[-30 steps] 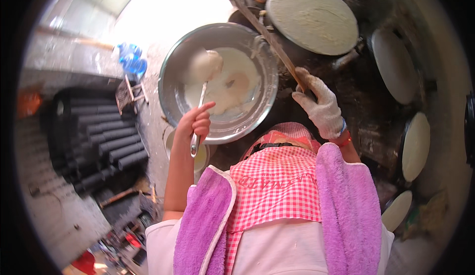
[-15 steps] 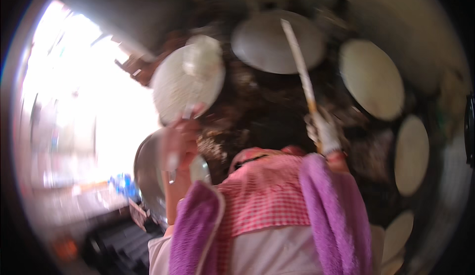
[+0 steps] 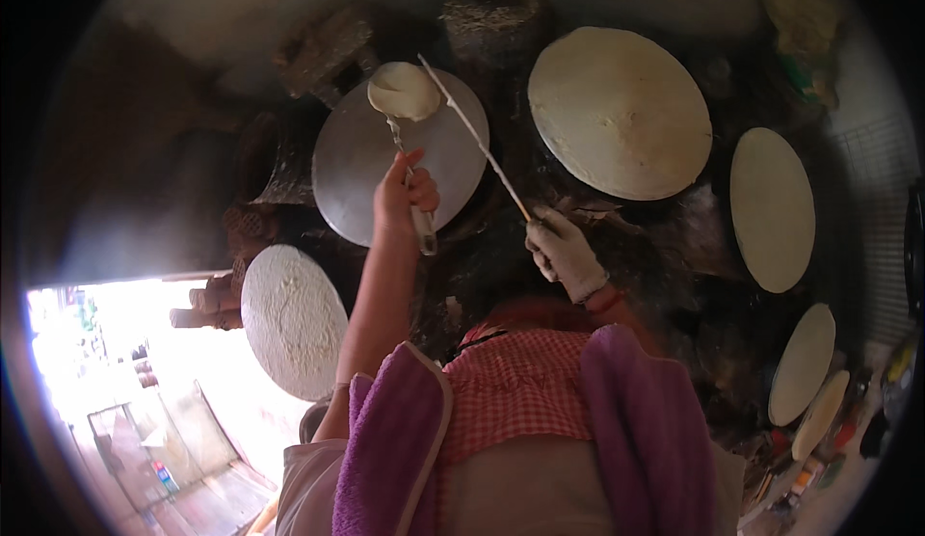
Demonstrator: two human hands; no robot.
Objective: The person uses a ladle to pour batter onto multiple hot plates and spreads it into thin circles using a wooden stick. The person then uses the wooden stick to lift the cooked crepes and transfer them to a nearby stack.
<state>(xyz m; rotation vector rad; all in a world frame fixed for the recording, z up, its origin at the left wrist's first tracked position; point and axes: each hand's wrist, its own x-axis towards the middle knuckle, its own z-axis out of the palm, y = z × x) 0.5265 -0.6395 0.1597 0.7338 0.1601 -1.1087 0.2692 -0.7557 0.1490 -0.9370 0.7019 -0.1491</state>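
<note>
My left hand (image 3: 409,187) is closed around the handle of a ladle (image 3: 405,91) whose bowl is full of thick pale batter. The ladle is over the far half of a bare grey round griddle (image 3: 356,174); whether it touches is unclear. My right hand (image 3: 567,249), in a pale glove, grips a long thin stick (image 3: 487,155) coated white along most of its length. The stick's tip reaches up beside the ladle bowl, over the griddle's right side.
A batter-covered griddle (image 3: 619,112) stands to the right, another (image 3: 773,210) beyond it. At left is a griddle with a rough white layer (image 3: 294,322). Smaller pale rounds (image 3: 802,364) curve along the right. Logs (image 3: 214,301) lie near the bright opening at left.
My view has turned rightward, so the griddles sit further left in it. The ladle has moved from over the white-covered griddle to the bare one. The stick now leans left towards the ladle.
</note>
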